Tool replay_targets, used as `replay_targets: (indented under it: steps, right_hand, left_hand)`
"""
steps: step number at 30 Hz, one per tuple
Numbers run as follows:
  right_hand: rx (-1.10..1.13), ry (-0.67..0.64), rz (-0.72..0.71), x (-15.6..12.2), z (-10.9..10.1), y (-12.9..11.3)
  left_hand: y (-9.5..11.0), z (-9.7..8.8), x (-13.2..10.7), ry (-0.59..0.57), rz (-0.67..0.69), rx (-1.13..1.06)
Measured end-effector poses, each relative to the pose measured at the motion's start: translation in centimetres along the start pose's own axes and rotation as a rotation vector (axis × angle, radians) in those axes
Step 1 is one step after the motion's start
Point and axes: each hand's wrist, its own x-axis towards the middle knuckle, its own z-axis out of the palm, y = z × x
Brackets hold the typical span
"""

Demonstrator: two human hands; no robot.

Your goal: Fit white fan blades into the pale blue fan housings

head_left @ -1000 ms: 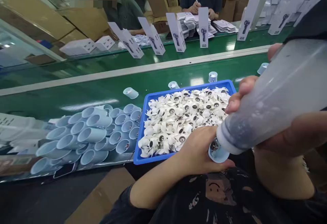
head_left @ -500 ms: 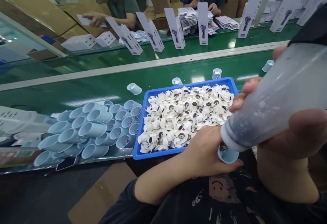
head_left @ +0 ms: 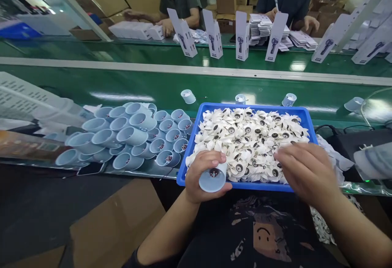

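My left hand [head_left: 200,174] is wrapped round a pale blue cylindrical housing [head_left: 213,178], its open end facing me with a small motor inside. My right hand [head_left: 303,170] reaches over the near right part of a blue tray [head_left: 196,126], fingers bent down onto the heap of white fan blades [head_left: 248,137]; whether it grips one is hidden. A translucent squeeze bottle [head_left: 372,160] lies at the right edge, away from both hands.
A pile of several pale blue housings [head_left: 128,135] lies left of the tray. Loose housings [head_left: 188,96] stand on the green conveyor belt [head_left: 122,84]. White product boxes [head_left: 241,35] stand along the far side, where two other people work. Cardboard [head_left: 119,223] sits below the table edge.
My right hand has let go of the squeeze bottle, which now lies at the right, and has moved onto the fan blades. The left hand still holds the housing. The view has shifted left.
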Motion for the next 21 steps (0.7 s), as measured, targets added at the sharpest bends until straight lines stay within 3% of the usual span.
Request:
replay_targets:
  steps: [5, 10, 15, 18, 21]
  right_hand:
    - [-0.365, -0.225, 0.004, 2.2, 3.0, -0.4]
    - [-0.532, -0.334, 0.028, 3.2, 3.4, -0.4]
    - [-0.51, -0.412, 0.0, 4.4, 2.6, -0.9]
    - [-0.44, -0.374, 0.039, 4.6, 1.2, -1.5]
    - [-0.303, -0.311, 0.075, 4.0, -0.1, -2.4]
  left_hand:
    - [0.2, 0.5, 0.7, -0.032, 0.057, -0.017]
    - [0.1, 0.6, 0.5, -0.056, 0.0, -0.033]
    - [0.0, 1.0, -0.1, -0.009, -0.122, -0.158]
    - [0.6, 0.8, -0.3, 0.015, -0.239, -0.214]
    - [1.6, 0.1, 0.1, -0.113, -0.37, -0.17]
